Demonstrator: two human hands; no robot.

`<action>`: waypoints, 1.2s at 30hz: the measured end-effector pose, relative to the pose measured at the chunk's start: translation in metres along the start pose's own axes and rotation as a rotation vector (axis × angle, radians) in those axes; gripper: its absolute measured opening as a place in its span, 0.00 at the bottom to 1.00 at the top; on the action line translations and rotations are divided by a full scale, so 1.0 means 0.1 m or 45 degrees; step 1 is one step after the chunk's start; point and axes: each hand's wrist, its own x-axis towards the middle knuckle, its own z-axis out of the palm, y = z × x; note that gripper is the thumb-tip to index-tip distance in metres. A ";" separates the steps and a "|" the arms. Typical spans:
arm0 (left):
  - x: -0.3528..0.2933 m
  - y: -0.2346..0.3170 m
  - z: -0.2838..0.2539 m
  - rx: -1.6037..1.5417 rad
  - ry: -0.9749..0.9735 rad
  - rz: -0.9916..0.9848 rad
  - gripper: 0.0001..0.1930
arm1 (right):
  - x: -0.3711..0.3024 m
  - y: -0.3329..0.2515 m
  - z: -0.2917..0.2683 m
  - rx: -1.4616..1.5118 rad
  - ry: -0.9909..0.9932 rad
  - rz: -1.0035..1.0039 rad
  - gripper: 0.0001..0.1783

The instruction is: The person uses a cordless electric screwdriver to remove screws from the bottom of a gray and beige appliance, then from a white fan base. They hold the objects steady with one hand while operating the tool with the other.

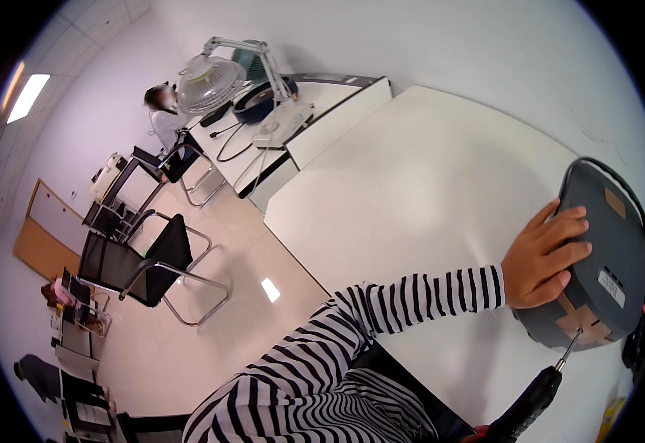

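Lying on its side near the right end of the white bench (411, 192), the dark grey rounded appliance (609, 251) shows its flat underside, with a small white label, a tan patch near the top and a tan cross-shaped patch low down. The left hand (545, 258) rests spread against the appliance's left face, fingers open and flat on the shell rather than wrapped round it, the striped sleeve running back along the bench. A black-handled screwdriver (536, 402) rises from the lower edge, its thin metal tip touching the tan cross-shaped patch at the appliance's lower edge. The right hand (477, 435) is almost wholly cut off by the frame, only a sliver showing at the handle's base, so whether its grip is closed round the handle cannot be told. The appliance's far right side bends into the dark rim.
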 end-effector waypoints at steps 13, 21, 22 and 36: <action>-0.05 0.02 -0.02 0.063 -0.022 -0.051 0.17 | 0.07 0.14 -0.06 0.102 -0.087 -0.019 0.27; -0.06 0.03 -0.02 0.057 -0.011 -0.046 0.17 | 0.08 0.19 -0.01 0.163 -0.067 -0.024 0.28; -0.06 0.02 -0.02 0.061 -0.012 -0.046 0.17 | 0.09 0.20 0.01 0.168 -0.066 -0.035 0.28; -0.05 -0.03 -0.02 0.046 0.002 -0.023 0.18 | 0.15 0.24 0.14 0.234 -0.125 -0.049 0.27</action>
